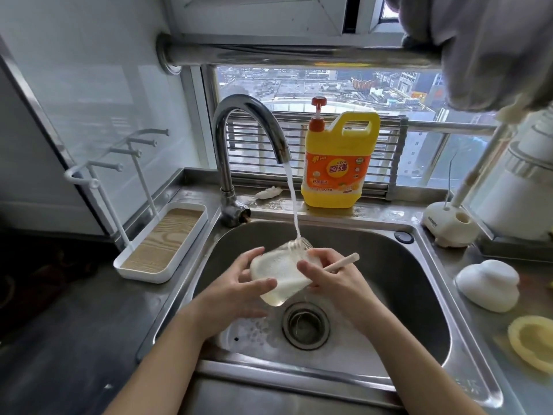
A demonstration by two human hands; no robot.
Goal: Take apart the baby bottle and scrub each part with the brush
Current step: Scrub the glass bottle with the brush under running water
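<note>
Hands first: left hand cupped round the bottle body, fingers spread along its near side, thumb up at the shoulder; right hand curled, fingers closed on the handle of the brush and also pressed against the bottle's right side. Bottle body clear, cap and teat off, coated inside with white foam, tilted with open mouth up and away, base down toward the drain; held over the middle of the sink, not touching the basin. Brush handle pale, slanting up to the right past the knuckles; brush head hidden, cannot tell where. Water stream from the tap falling straight onto the bottle's mouth. Further out: suds on the sink floor at lower left; yellow detergent jug on the ledge behind; white drying rack tray left of the sink; white dome-shaped piece and yellow ring on the counter at right.
</note>
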